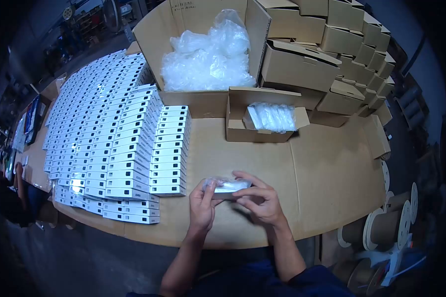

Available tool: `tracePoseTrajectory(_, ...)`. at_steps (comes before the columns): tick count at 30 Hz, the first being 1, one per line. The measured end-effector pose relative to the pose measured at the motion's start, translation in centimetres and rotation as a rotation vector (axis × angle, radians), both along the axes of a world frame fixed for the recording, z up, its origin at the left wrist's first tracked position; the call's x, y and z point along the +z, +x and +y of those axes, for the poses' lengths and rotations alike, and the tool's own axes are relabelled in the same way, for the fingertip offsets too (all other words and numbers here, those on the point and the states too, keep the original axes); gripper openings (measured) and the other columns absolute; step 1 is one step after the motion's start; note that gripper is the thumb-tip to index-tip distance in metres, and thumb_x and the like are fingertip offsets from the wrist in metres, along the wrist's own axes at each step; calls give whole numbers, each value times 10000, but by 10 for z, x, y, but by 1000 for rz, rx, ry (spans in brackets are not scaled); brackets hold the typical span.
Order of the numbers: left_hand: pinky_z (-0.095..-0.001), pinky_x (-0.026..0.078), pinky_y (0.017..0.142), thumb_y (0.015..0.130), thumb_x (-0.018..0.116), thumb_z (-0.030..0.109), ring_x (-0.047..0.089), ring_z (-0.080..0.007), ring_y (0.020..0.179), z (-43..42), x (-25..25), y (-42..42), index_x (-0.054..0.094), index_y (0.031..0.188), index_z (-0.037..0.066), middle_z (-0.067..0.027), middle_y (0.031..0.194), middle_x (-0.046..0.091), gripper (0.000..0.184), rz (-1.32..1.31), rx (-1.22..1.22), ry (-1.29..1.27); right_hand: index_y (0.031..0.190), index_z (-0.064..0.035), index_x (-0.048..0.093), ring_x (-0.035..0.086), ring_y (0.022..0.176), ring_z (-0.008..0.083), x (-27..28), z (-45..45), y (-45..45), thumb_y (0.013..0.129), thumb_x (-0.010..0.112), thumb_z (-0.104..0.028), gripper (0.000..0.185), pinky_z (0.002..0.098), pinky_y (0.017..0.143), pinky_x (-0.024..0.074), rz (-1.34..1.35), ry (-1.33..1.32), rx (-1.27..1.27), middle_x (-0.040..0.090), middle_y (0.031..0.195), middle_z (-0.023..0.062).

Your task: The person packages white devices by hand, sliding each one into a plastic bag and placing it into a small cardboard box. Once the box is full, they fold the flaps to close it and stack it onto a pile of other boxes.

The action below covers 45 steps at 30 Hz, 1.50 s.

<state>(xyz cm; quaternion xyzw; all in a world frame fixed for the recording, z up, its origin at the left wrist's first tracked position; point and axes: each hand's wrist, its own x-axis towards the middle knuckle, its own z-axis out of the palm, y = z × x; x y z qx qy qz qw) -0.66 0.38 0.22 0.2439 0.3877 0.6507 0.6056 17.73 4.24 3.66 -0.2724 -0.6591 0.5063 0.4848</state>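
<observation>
Between my hands, above the front of the cardboard-covered table (252, 222), is a small white box in a clear plastic bag (226, 186). My left hand (202, 204) grips its left end, thumb on top. At the right end, my right hand (263, 200) has its fingers curled around the bag's edge. Part of the box is hidden by the fingers. Beyond them stands an open cardboard carton (257, 135) holding a row of plastic-wrapped boxes (271, 118). To the left are stacked rows of small white boxes (169, 151) with dark square marks.
A large open carton (151, 44) full of clear plastic bags (208, 59) stands at the back. Many brown cartons (300, 69) are piled at the back right. Cable spools (386, 230) sit beyond the table's right edge. Another person's arm (21, 180) shows at far left.
</observation>
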Motion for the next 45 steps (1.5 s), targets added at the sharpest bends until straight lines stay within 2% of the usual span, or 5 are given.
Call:
tracePoseTrajectory(11, -466, 587, 993, 1117, 450, 175, 646, -274, 1183, -4, 31, 5, 461, 1438, -10, -185, 1252, 594, 371, -18, -25, 43, 1138, -19, 768, 730, 1035, 250, 5, 4, 5, 831, 820, -33, 311, 351, 916, 558, -279, -177, -103, 773, 1114, 156)
tracePoseTrajectory(21, -314, 559, 944, 1018, 581, -23, 622, -224, 1195, -8, 30, -12, 524, 1405, 6, -165, 1293, 610, 392, 900, -207, 337, 1106, -22, 772, 674, 1218, 331, 10, 5, 10, 803, 838, -80, 316, 420, 1049, 497, -375, -29, -152, 764, 1145, 175)
tracePoseTrajectory(24, -311, 538, 983, 1042, 559, 2, 613, -177, 1176, -9, 21, -8, 515, 1362, -17, -132, 1223, 626, 323, 394, -285, 141, 1102, -36, 777, 651, 1232, 329, 12, 9, 14, 787, 842, -89, 325, 421, 1045, 495, -377, 66, -100, 755, 1168, 135)
tracePoseTrajectory(43, -348, 428, 1099, 993, 629, 20, 526, -231, 1312, 48, 37, -9, 421, 1507, 18, -150, 1464, 480, 555, 404, -211, 204, 1005, -28, 692, 666, 735, 320, 67, 68, 25, 861, 795, -88, 188, 410, 652, 539, -631, 492, -90, 650, 901, 131)
tracePoseTrajectory(45, -451, 379, 1164, 960, 680, 85, 459, -361, 1398, 63, 48, -12, 319, 1598, 85, -208, 1565, 379, 733, 1036, -132, 231, 984, -16, 689, 669, 723, 309, 73, 83, 26, 863, 794, -75, 171, 401, 638, 538, -620, 518, -246, 645, 877, 134)
